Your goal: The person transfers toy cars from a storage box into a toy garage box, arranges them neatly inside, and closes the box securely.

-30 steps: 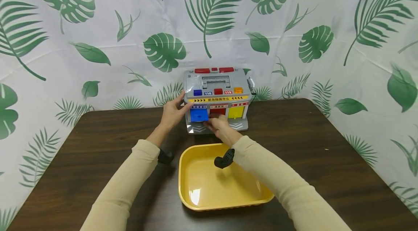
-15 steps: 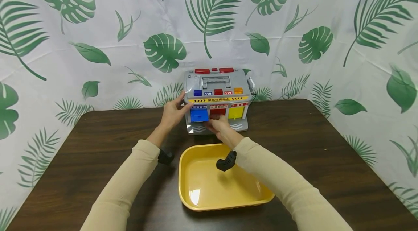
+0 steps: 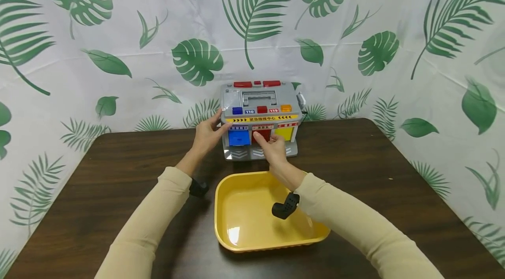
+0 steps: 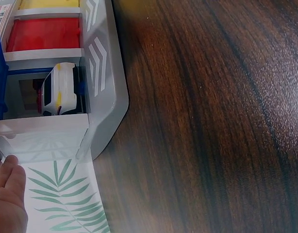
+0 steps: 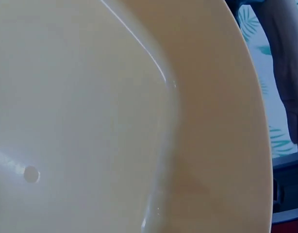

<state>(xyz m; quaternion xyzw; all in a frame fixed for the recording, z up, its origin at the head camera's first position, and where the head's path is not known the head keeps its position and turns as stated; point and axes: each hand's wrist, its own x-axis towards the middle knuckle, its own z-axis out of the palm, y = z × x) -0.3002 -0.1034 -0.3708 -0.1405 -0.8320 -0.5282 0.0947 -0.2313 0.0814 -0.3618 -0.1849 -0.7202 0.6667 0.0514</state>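
Observation:
A grey toy rescue station [image 3: 292,99] stands at the back of the table. Its blue door [image 3: 239,137] is swung up over the left bay. In the left wrist view a white toy car [image 4: 66,90] sits inside that bay. My left hand [image 3: 206,136] rests against the station's left front corner, thumb at the front, fingers [image 4: 13,182] straight along the side wall. My right hand [image 3: 275,150] is in front of the red door [image 3: 265,135] and yellow door [image 3: 285,132], thumb and fingers spread apart, nothing showing between them. It is hidden in the right wrist view.
A yellow tray [image 3: 218,209] lies on the dark wooden table [image 3: 130,160] between the arms, just in front of the station, beneath the right wrist. A leaf-patterned cloth [image 3: 150,68] hangs behind the table.
My right hand has drawn back from beside the blue bay and shifted right, its thumb now raised toward the red door. My left hand keeps its place.

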